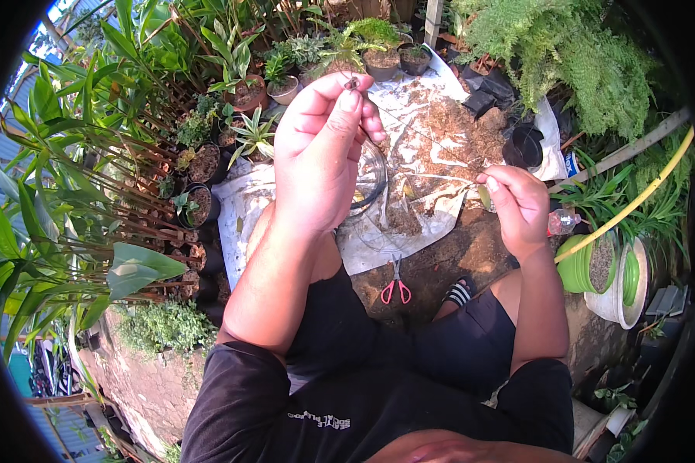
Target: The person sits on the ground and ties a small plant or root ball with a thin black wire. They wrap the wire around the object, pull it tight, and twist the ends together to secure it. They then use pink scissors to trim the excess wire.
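Note:
My left hand [327, 142] is raised, with thumb and forefinger pinching a small dark piece [352, 84] that looks like a looped wire end. My right hand [518, 205] is lower and to the right, its thumb and forefinger closed on a thin wire [408, 124]. That strand runs slantwise between the two hands. Behind my left wrist shows a coil of dark wire [376, 182], partly hidden; whether it hangs from the hand or lies on the sheet, I cannot tell. Scissors [395, 283] with pink handles lie on the ground between my legs, blades slightly apart.
A soil-strewn white sheet [347, 254] covers the ground ahead. Potted plants [246, 95] crowd the left and far side. At right are a black pot [522, 146], a plastic bottle [563, 221], green pots [576, 266] and a yellow hose [631, 199].

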Available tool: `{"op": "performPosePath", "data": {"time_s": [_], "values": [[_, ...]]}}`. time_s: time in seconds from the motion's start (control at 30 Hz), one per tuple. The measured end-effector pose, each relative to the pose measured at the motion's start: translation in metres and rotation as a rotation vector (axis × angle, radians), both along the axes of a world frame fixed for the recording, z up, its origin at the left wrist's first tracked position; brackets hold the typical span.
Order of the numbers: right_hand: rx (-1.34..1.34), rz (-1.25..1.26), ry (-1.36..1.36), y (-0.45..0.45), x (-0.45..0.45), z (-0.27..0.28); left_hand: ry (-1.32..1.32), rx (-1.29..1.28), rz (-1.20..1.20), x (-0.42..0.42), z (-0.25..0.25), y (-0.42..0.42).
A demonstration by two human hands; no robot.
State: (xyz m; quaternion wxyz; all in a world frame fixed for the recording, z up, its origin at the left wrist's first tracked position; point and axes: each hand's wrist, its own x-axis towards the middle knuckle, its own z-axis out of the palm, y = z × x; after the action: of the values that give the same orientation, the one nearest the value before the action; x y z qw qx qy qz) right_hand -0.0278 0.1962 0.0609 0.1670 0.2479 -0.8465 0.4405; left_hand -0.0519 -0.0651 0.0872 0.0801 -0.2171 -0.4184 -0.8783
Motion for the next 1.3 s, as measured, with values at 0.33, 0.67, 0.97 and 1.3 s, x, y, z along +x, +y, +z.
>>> {"op": "performPosePath", "data": {"time_s": [0.33,0.67,0.97,1.3], "values": [[0.160,-0.029,0.090,0.012,0.007,0.018,-0.095,-0.068,-0.132,-0.001,-0.003,-0.017],[0.225,0.116,0.223,-0.002,0.007,0.011,-0.208,0.231,-0.131,-0.004,-0.003,-0.018],[0.189,0.134,0.205,0.001,0.004,-0.002,-0.304,0.325,-0.122,-0.008,-0.004,-0.020],[0.339,-0.533,0.869,-0.021,0.013,-0.033,-0.342,0.034,-0.030,-0.001,-0.011,0.010]]}}
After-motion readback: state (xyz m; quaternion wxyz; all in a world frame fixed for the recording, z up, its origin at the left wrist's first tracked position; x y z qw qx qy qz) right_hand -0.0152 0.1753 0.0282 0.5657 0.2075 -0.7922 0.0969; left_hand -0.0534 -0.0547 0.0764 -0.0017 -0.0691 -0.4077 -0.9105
